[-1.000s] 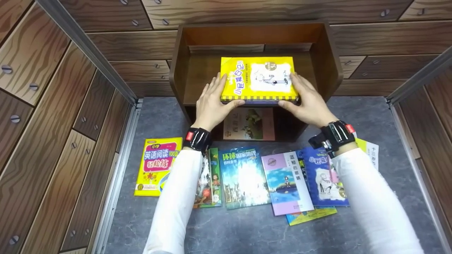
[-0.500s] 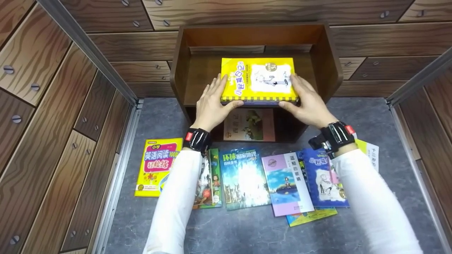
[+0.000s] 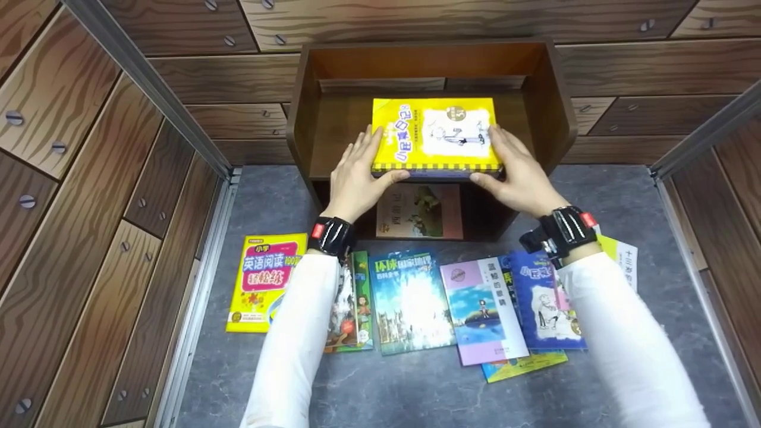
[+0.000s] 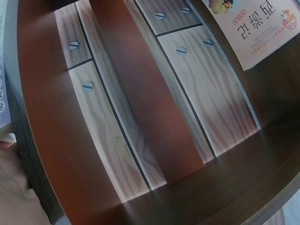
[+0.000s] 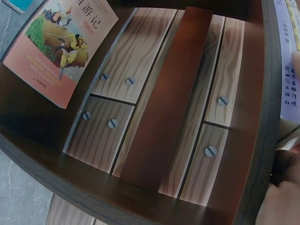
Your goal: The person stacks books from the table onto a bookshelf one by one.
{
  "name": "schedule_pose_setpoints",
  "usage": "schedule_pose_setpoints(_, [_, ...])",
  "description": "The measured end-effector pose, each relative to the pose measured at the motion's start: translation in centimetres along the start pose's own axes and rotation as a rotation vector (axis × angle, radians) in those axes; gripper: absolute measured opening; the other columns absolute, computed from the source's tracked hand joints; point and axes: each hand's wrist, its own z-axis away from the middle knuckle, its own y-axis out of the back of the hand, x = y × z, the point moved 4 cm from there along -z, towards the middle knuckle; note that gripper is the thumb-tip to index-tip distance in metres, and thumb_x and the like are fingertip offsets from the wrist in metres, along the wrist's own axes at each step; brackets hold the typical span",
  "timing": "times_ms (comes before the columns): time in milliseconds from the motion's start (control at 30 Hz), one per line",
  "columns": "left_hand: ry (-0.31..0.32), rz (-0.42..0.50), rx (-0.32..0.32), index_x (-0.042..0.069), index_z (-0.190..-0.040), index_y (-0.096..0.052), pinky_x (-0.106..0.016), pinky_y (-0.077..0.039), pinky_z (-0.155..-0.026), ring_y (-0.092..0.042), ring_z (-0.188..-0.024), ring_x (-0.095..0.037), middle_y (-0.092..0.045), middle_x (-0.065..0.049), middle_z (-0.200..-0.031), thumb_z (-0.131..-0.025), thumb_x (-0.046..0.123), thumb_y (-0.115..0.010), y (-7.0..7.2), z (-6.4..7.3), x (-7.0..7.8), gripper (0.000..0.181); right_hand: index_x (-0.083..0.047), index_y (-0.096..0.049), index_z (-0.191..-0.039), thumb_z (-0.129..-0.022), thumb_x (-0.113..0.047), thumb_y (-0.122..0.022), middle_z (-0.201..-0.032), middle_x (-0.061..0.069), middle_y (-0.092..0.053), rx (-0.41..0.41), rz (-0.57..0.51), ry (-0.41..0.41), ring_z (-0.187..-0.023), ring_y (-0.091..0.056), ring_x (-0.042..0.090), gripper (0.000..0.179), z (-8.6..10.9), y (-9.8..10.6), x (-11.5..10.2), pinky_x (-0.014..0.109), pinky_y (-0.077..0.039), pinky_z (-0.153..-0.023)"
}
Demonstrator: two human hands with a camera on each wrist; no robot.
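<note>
Yellow-topped book stack [image 3: 437, 134], upper centre of the frame, sits gripped between left hand [image 3: 358, 178] and right hand [image 3: 521, 177]; work appears partly done, with pink book [image 3: 419, 211] on lower shelf [image 3: 480, 223] and loose books [image 3: 410, 303] remaining on floor [image 3: 380, 392].

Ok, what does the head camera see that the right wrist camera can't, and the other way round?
Only the head view shows the left hand and the yellow English reading book. Only the right wrist view shows the reddish slat behind the Journey to the West book. Both show that book, the right hand and the bookshelf.
</note>
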Motion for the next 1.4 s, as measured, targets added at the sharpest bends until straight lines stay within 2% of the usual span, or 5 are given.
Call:
schedule_pose_setpoints(467, [0.008, -0.003, 0.004, 0.022, -0.166, -0.030, -0.027, -0.015, -0.128, -0.023, -0.157, -0.017, -0.025, -0.003, -0.170, -0.087, 0.067, -0.071, -0.2, 0.0, -0.2, 0.099, -0.004, -0.015, -0.166, -0.100, -0.021, -0.069, -0.173, 0.016, -0.013, -0.039, -0.019, -0.015, -0.159, -0.011, 0.033, 0.087, 0.0, 0.0, 0.2, 0.056, -0.018, -0.127])
schedule_pose_setpoints(1033, [0.006, -0.011, 0.003, 0.021, -0.165, -0.030, -0.025, -0.014, -0.127, -0.025, -0.157, -0.018, -0.027, -0.004, -0.169, -0.086, 0.065, -0.072, -0.1, 0.1, 0.1, 0.100, -0.003, -0.015, -0.166, -0.099, -0.022, -0.069, -0.173, 0.017, -0.013, -0.028, -0.025, -0.016, -0.159, -0.011, 0.033, 0.088, 0.2, 0.0, 0.1, 0.055, -0.016, -0.128])
schedule_pose_setpoints(1167, [-0.008, 0.011, -0.004, 0.018, -0.168, -0.021, -0.027, -0.012, -0.128, -0.022, -0.158, -0.018, -0.018, -0.005, -0.173, -0.086, 0.065, -0.074, -0.1, 0.2, 0.1, 0.108, -0.003, -0.014, -0.166, -0.096, -0.026, -0.073, -0.173, 0.020, -0.012, -0.010, -0.018, -0.019, -0.160, -0.010, 0.033, 0.094, 0.2, -0.1, 0.0, 0.054, -0.016, -0.128])
schedule_pose_setpoints(1300, [-0.056, 0.038, 0.058, 0.013, -0.169, -0.005, -0.034, -0.013, -0.129, -0.020, -0.158, -0.018, -0.006, -0.008, -0.175, -0.084, 0.062, -0.078, -0.2, 0.8, -0.1, 0.122, -0.003, -0.009, -0.166, -0.092, -0.029, -0.079, -0.174, 0.018, -0.003, 0.035, -0.020, -0.019, -0.160, -0.007, 0.033, 0.106, 0.3, -0.5, 0.1, 0.051, -0.012, -0.129])
schedule_pose_setpoints(1400, [-0.127, 0.018, 0.146, 0.006, -0.167, -0.004, -0.040, -0.015, -0.130, -0.017, -0.159, -0.020, -0.005, -0.014, -0.175, -0.084, 0.061, -0.078, -0.5, 1.7, -0.4, 0.124, -0.004, -0.006, -0.167, -0.090, -0.026, -0.081, -0.174, 0.016, 0.002, 0.099, -0.034, 0.018, -0.160, -0.007, 0.033, 0.109, 0.9, -0.8, 0.1, 0.050, -0.009, -0.130])
